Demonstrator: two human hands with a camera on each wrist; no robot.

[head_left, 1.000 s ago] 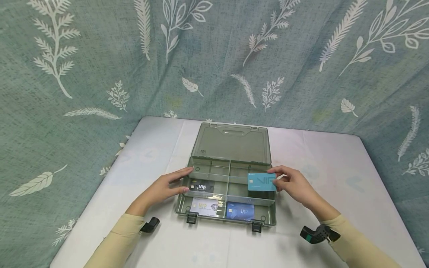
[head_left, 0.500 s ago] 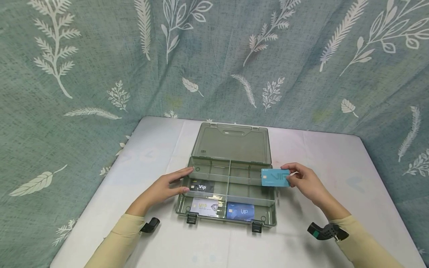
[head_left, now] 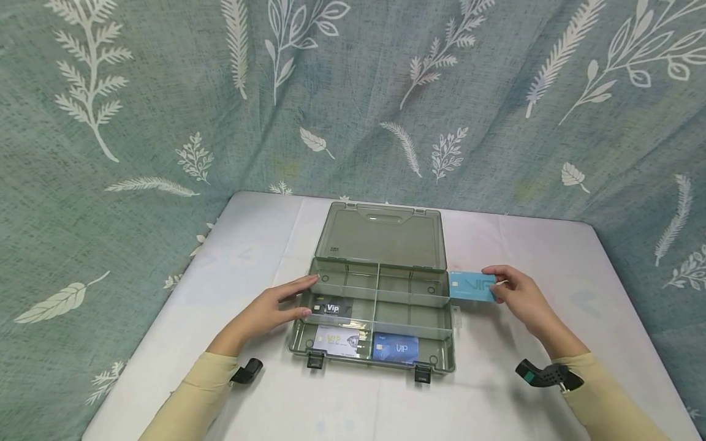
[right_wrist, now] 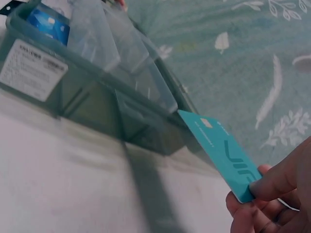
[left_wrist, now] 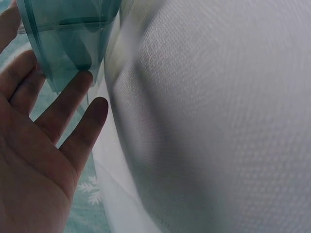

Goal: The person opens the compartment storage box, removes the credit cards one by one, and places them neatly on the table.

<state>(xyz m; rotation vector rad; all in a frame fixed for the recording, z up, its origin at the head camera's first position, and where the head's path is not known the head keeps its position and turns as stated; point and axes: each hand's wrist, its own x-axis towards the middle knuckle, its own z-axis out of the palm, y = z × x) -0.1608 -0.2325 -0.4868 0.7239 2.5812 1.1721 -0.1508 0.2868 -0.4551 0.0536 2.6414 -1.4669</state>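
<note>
Pinched between thumb and fingertips, the teal VIP card (head_left: pixel 472 286) is held by its right short edge in the right hand (head_left: pixel 521 298), just outside the right wall of the open compartment box (head_left: pixel 380 343) and above the counter (head_left: pixel 551 245); from the right wrist view the card (right_wrist: pixel 224 159) is tilted, with its free corner pointing toward the box wall. The left hand (head_left: pixel 270 311) holds nothing: its fingers are straight and rest against the left wall of the box, near the black VIP card (head_left: pixel 331 308) that lies in the middle left compartment. In the front row lie a white VIP card (head_left: pixel 336 340) and a blue VIP card (head_left: pixel 395 349), each in its own compartment, and the lid (head_left: pixel 380 236) lies open flat behind. I judge that the teal card is very light, thin and stiff (it looks like smooth plastic, so it can slip), and it is best taken by an edge or a corner, as the grip does now, because its flat face gives little to hold once it lies on a surface. It should not break easily, but a loose pinch may let it rotate.
</note>
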